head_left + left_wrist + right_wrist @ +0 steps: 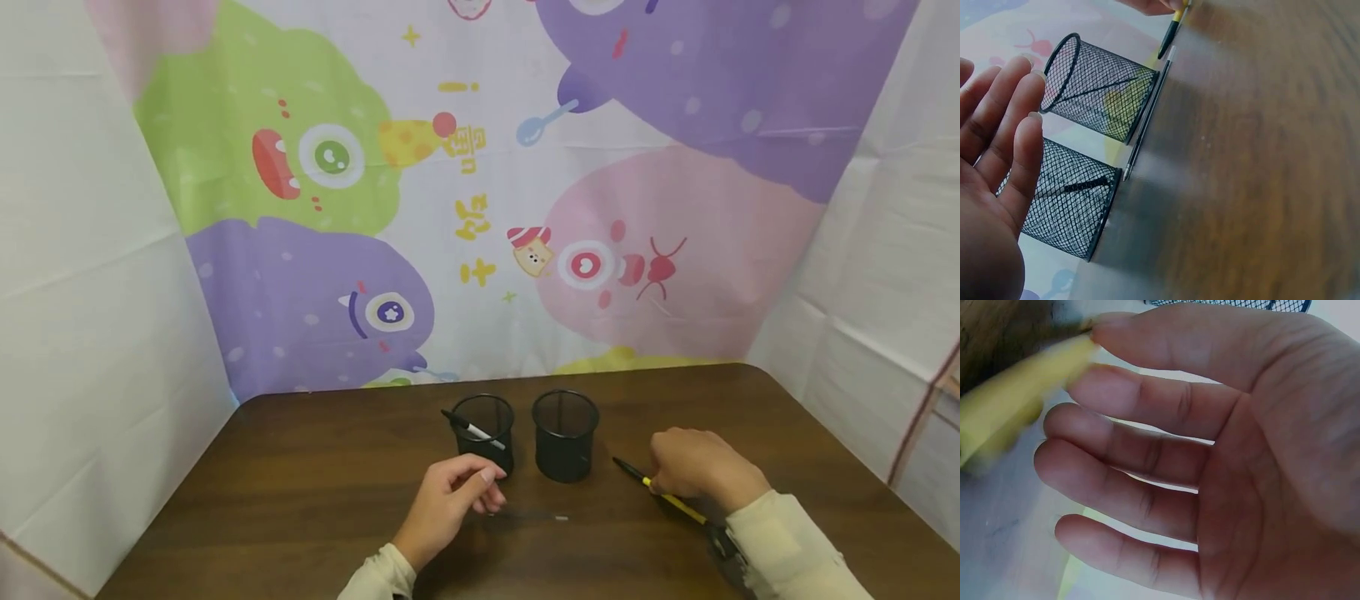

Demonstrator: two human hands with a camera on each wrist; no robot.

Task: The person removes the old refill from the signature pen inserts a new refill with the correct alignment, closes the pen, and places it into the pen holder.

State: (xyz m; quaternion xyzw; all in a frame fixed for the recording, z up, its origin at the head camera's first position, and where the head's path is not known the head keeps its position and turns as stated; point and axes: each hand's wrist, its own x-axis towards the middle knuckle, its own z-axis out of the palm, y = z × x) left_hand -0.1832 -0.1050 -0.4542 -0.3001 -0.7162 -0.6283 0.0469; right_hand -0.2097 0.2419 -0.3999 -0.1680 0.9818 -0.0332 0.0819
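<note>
My left hand (450, 500) hovers in front of the left black mesh pen cup (486, 407), fingers loosely bent and holding nothing. A white marker with a black end (476, 431) leans in that cup, its black end above the rim. My right hand (705, 467) pinches a yellow pen with a black end (684, 507) between thumb and index finger, low over the table right of the second mesh pen cup (565, 442). The other right fingers are loosely bent in the right wrist view. A thin, clear pen-like stick (1150, 115) lies on the table before the cups.
The brown wooden table (337, 500) ends at a printed cartoon cloth (480, 333) behind the cups. White cloth walls (840, 275) stand on both sides. A thin dark line (1097, 89) shows through the mesh of the right cup.
</note>
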